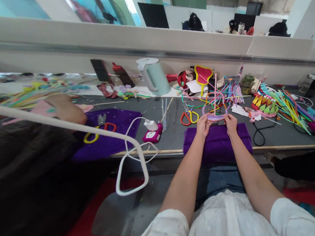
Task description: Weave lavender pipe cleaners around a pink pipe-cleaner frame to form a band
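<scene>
Pipe-cleaner piece [215, 117], sides pinched by left fingers [204, 120], right fingers [227, 118]; kettle [158, 78] lidded; jar [247, 84] contents unclear.

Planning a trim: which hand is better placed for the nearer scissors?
Left, likely: the scissors lie just beside the left hand, while the right hand is farther off, though both hold the lilac band.

wearer's two hands [202, 126] [230, 123], two pairs of scissors [189, 115] [101, 121], one kettle [158, 78], one red-capped bottle [123, 76]

White short-sleeved top [215, 224] with blue jeans [224, 178]
</scene>
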{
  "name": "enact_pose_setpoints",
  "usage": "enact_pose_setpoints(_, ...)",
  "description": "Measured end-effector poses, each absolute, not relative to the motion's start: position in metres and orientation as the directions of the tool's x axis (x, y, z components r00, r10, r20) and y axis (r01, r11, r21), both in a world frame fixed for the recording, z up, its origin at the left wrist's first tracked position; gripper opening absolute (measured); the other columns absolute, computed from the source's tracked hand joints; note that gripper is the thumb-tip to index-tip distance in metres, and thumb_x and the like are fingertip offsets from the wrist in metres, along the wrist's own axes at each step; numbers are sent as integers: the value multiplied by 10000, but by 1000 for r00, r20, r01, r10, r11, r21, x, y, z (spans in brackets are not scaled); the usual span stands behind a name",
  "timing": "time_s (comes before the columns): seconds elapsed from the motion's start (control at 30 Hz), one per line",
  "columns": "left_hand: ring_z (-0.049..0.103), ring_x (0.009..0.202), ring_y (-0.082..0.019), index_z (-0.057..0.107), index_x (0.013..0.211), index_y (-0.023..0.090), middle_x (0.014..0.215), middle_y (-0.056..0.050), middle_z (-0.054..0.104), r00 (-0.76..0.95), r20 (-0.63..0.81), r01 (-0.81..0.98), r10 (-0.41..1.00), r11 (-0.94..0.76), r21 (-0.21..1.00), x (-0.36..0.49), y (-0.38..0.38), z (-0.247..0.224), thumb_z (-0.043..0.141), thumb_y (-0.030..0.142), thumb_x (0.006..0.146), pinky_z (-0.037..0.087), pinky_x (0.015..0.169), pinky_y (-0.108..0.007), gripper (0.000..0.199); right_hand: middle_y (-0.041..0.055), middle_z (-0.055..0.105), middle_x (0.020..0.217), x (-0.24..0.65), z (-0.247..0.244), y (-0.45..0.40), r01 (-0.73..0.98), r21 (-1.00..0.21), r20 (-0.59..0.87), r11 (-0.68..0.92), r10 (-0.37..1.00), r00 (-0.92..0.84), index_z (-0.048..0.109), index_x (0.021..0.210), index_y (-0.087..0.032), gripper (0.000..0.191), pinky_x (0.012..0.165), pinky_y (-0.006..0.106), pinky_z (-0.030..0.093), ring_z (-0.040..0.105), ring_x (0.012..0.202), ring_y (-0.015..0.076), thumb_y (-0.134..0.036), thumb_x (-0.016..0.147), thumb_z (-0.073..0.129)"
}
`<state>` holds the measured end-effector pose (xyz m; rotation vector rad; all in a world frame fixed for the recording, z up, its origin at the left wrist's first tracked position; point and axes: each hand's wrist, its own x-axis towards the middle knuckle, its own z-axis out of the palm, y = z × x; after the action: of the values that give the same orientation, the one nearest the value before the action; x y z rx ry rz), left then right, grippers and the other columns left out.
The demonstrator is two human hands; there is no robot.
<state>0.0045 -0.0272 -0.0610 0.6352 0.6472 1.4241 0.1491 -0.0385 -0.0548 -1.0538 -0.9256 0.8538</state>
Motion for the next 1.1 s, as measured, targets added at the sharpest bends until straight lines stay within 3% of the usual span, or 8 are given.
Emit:
enact_pose_setpoints(0.33, 691, 847, -183, 607, 966, 134, 1035, -146, 707, 36, -16, -640, 999, 36, 767, 4, -26, -66, 613, 401, 833, 534, 734, -294, 298, -56, 520, 571, 150, -60, -37, -159, -951, 185, 265, 900, 396, 654, 778, -153, 332, 419, 181, 345, 428, 490, 71, -476, 714, 613)
enact_pose_setpoints(0.7, 683, 924, -210, 614, 948, 133, 1029, -147, 711, 56, -30, -661, 998, 59, 748, 4, -27, -65, 605, 363, 843, 542, 786, -329, 253, -76, 468, 522, 151, -67, -34, -107, -955, 204, 277, 875, 440, 609, 709, -165, 274, 437, 191, 321, 392, 452, 70, -436, 742, 584)
enact_pose_setpoints(0.83, 684, 922, -210, 632, 958, 140, 1008, -123, 717, 64, -18, -639, 998, 55, 767, 5, -29, -64, 672, 354, 792, 543, 797, -339, 274, -71, 476, 554, 151, -64, -35, -157, -947, 201, 279, 900, 386, 592, 707, -168, 256, 444, 192, 345, 394, 474, 73, -422, 712, 626)
enact_pose_setpoints(0.93, 692, 812, -185, 656, 934, 137, 901, -85, 731, 89, -34, -604, 995, 81, 793, 7, -30, -64, 752, 307, 716, 545, 797, -350, 293, -67, 482, 573, 150, -63, -37, -148, -945, 222, 292, 903, 367, 592, 725, -168, 266, 444, 191, 334, 383, 485, 72, -426, 697, 649)
enact_pose_setpoints(1.1, 679, 725, -169, 678, 869, 108, 782, -62, 722, 134, -65, -584, 989, 132, 801, 10, -28, -64, 842, 253, 588, 532, 815, -363, 356, -47, 513, 613, 149, -60, -42, -55, -944, 284, 325, 886, 366, 611, 760, -177, 280, 504, 208, 363, 425, 552, 96, -451, 713, 634)
